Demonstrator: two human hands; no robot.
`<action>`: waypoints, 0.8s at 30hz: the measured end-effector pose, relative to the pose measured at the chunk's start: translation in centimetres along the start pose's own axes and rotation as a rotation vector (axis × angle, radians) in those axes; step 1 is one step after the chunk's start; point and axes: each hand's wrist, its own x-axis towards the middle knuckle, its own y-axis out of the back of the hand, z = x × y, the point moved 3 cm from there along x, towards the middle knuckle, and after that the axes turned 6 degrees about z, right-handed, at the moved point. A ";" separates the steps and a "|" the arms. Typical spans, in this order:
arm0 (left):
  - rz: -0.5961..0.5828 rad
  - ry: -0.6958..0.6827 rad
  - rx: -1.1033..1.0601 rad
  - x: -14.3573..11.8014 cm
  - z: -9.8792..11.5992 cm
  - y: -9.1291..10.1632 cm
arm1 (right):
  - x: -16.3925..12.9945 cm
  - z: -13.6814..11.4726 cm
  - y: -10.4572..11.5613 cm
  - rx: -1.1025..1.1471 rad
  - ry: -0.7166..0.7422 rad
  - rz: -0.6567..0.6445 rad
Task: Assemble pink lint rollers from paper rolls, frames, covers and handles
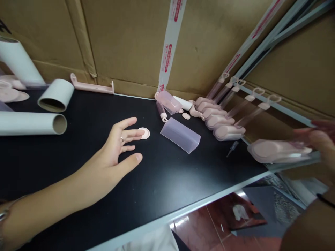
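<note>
My left hand (115,144) is over the black tabletop, palm sideways, with its fingers stretched out and apart. A middle fingertip overlaps a small round pale pink cap (144,133); I cannot tell if it presses on it. At the right edge, my right hand (320,139), smeared by motion, is closed around the handle end of a pink lint roller (269,150) with a clear cover. Right of my left hand lies a translucent lilac cover (180,135). Behind that are a pink roller part in a clear cover (169,101) and a short handle (161,111) with a loop.
Several finished-looking lint rollers (222,122) with heart-shaped handle ends line the right side. A small screwdriver bit (232,149) lies near them. White paper rolls (56,94) and a pink bracket (91,86) are at the left. Cardboard (125,42) walls the back.
</note>
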 end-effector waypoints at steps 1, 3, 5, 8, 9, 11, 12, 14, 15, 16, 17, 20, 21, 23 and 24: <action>-0.003 0.000 0.016 0.0 0.0 -0.1 | -0.4 0.7 0.0 -0.034 -0.008 -0.026; 0.002 -0.008 0.035 0.0 0.0 -0.1 | -1.2 1.7 -0.6 -0.056 -0.072 -0.084; 0.010 -0.013 0.049 0.0 0.0 -0.1 | -1.8 2.4 -1.7 -0.041 -0.137 -0.130; 0.009 -0.015 0.063 0.2 0.0 -0.1 | -2.2 3.5 -3.6 0.058 -0.188 -0.182; 0.006 -0.017 0.069 0.2 -0.1 -0.1 | -2.2 3.8 -4.1 0.078 -0.189 -0.184; 0.000 -0.027 0.083 0.2 -0.1 -0.1 | -2.4 4.5 -4.8 0.088 -0.182 -0.171; -0.003 -0.034 0.090 0.1 -0.1 -0.1 | -2.6 4.7 -4.9 0.077 -0.177 -0.149; -0.009 -0.046 0.100 0.1 -0.2 -0.1 | -3.3 4.8 -4.6 0.028 -0.164 -0.051; -0.015 -0.048 0.103 0.0 -0.2 -0.1 | -3.9 4.6 -4.1 -0.010 -0.146 0.029; -0.021 -0.047 0.106 0.0 -0.3 -0.1 | -4.6 4.2 -3.5 -0.068 -0.101 0.114; -0.025 -0.046 0.109 0.0 -0.3 -0.1 | -5.3 3.4 -3.0 -0.146 -0.017 0.186; -0.029 -0.041 0.113 -0.1 -0.4 -0.1 | -7.7 0.3 -2.7 -0.444 0.452 0.140; -0.034 -0.039 0.114 -0.1 -0.4 -0.1 | -8.4 -0.6 -3.2 -0.549 0.613 0.045; -0.044 -0.038 0.113 -0.2 -0.4 -0.2 | -9.6 -1.6 -4.5 -0.720 0.834 -0.165; -0.048 -0.035 0.111 -0.3 -0.4 -0.2 | -9.9 -1.8 -5.2 -0.788 0.901 -0.250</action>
